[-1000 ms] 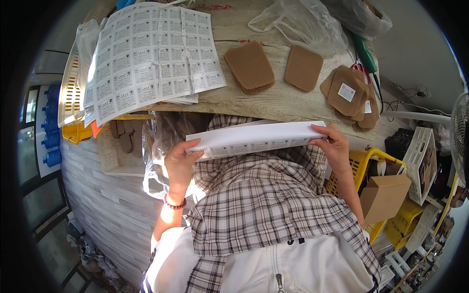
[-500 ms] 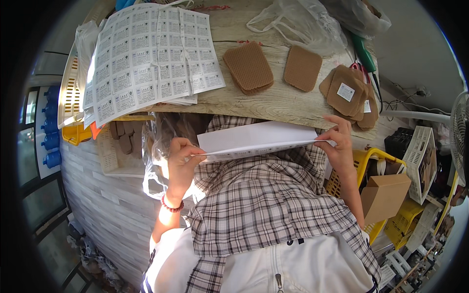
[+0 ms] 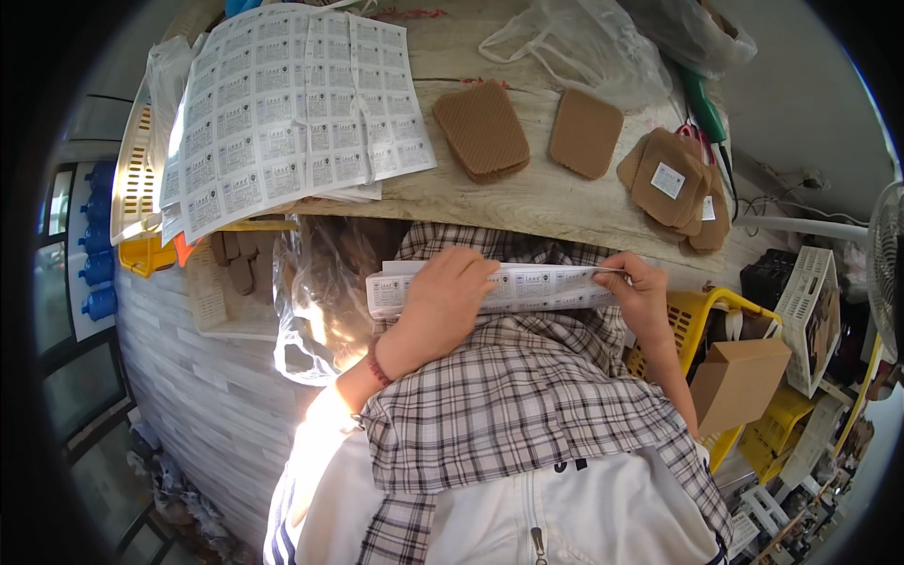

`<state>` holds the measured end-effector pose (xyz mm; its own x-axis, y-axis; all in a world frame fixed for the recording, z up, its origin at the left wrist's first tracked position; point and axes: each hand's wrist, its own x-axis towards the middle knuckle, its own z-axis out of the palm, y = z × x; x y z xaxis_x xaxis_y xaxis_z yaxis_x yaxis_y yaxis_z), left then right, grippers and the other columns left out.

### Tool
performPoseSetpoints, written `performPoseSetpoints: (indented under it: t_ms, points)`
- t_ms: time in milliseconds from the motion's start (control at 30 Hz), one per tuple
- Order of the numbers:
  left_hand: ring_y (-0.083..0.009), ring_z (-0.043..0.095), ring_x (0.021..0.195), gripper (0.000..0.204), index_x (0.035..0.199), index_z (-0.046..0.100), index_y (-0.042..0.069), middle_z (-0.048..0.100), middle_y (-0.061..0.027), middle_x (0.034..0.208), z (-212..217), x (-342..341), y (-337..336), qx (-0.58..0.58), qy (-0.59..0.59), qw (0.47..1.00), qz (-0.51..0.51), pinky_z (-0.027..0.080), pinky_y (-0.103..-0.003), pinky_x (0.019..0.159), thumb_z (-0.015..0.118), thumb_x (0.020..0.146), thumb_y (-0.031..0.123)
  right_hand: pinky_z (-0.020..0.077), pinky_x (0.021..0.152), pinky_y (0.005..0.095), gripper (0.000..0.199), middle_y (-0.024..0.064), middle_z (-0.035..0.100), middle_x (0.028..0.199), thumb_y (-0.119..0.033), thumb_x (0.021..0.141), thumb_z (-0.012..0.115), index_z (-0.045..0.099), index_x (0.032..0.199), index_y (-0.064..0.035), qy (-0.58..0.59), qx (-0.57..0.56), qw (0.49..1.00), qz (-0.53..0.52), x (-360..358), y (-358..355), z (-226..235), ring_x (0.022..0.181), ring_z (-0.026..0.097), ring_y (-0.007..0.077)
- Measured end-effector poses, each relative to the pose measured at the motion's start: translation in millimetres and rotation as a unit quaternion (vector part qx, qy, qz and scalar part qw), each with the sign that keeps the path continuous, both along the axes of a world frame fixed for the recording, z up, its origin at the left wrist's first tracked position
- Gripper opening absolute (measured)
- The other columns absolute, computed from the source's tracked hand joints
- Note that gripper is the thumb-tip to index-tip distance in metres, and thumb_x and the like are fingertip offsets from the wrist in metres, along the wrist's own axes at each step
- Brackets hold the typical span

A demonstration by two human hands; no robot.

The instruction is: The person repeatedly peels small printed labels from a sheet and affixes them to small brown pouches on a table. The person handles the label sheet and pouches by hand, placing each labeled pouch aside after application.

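Observation:
A folded sheet of printed labels [image 3: 546, 288] lies as a narrow strip across my lap, just below the table edge. My left hand [image 3: 443, 297] is across the strip left of its middle, fingers curled over the top edge and partly hidden. At the strip's right end, my right hand [image 3: 640, 284] pinches the paper between thumb and fingers. Printed label squares face up on the strip. On the table ahead are a stack of brown textured pads [image 3: 483, 130], another brown pad [image 3: 586, 134], and a pile of pads with a white label [image 3: 668, 180] on top.
Large label sheets [image 3: 292, 113] cover the table's left side. Clear plastic bags [image 3: 584, 47] and a green-handled tool [image 3: 702, 108] lie at the back right. A yellow basket [image 3: 692, 311] with a cardboard box [image 3: 739, 386] stands right of me. Beside my left arm hangs a plastic bag [image 3: 315, 282].
My left hand has moved right from the sheet's left end onto its middle part. The sheet has turned from showing a white back to showing printed labels. My right hand stays at the right end.

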<state>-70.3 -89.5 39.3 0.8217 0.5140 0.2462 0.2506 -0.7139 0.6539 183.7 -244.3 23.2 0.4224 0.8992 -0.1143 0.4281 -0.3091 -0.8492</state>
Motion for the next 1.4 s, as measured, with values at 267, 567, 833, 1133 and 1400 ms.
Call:
performPoseSetpoints:
  t_ms: [267, 567, 833, 1133, 1400]
  points:
    - [-0.0297, 0.056, 0.078, 0.012, 0.087, 0.058, 0.003, 0.053, -0.0099, 0.084, -25.2, 27.9, -4.4, -0.059, -0.018, 0.998, -0.002, 0.047, -0.041, 0.067, 0.069, 0.087, 0.009, 0.0509, 0.071, 0.0331, 0.014, 0.0089, 0.069, 0.085, -0.009, 0.084, 0.075, 0.069, 0.095, -0.0026, -0.014, -0.091, 0.996, -0.019, 2.1, 3.9, 0.6, 0.080, 0.066, 0.0212]
    - [-0.0306, 0.057, 0.075, 0.013, 0.087, 0.057, 0.004, 0.054, -0.0110, 0.083, -26.1, 32.6, 1.0, -0.069, -0.023, 0.997, -0.026, 0.047, -0.040, 0.062, 0.068, 0.088, 0.010, 0.0506, 0.076, 0.0381, 0.012, 0.0075, 0.060, 0.085, -0.012, 0.081, 0.075, 0.068, 0.089, -0.0067, -0.173, 0.094, 0.965, 0.173, -38.8, 53.7, 8.5, 0.089, 0.061, 0.0278]
    - [-0.0297, 0.058, 0.066, 0.015, 0.083, 0.060, 0.004, 0.056, -0.0094, 0.074, -26.0, 19.4, 4.7, -0.059, -0.022, 0.998, -0.028, 0.046, -0.039, 0.057, 0.073, 0.086, 0.012, 0.0506, 0.060, 0.0367, 0.010, 0.0056, 0.060, 0.081, -0.012, 0.082, 0.074, 0.065, 0.083, -0.0088, -0.197, 0.078, 0.958, 0.193, -37.4, 46.4, -0.9, 0.073, 0.063, 0.0258]
    - [-0.0298, 0.059, 0.067, 0.013, 0.085, 0.062, 0.005, 0.057, -0.0091, 0.075, -31.7, -54.8, 42.6, 0.077, 0.000, 0.996, -0.034, 0.048, -0.038, 0.058, 0.075, 0.083, 0.009, 0.0508, 0.061, 0.0383, 0.010, 0.0062, 0.063, 0.081, -0.014, 0.086, 0.071, 0.064, 0.083, -0.0079, -0.140, 0.038, 0.975, 0.171, -22.8, 42.3, -7.3, 0.074, 0.065, 0.0274]
    - [-0.0193, 0.061, 0.069, 0.008, 0.090, 0.063, 0.000, 0.061, -0.0083, 0.077, -28.8, -77.3, 45.5, -0.225, 0.012, 0.974, -0.002, 0.048, -0.030, 0.063, 0.070, 0.090, 0.005, 0.0506, 0.061, 0.0378, 0.013, 0.0066, 0.063, 0.080, -0.017, 0.086, 0.073, 0.065, 0.083, -0.0075, -0.162, 0.056, 0.969, 0.178, -23.4, 44.2, -4.3, 0.072, 0.065, 0.0276]
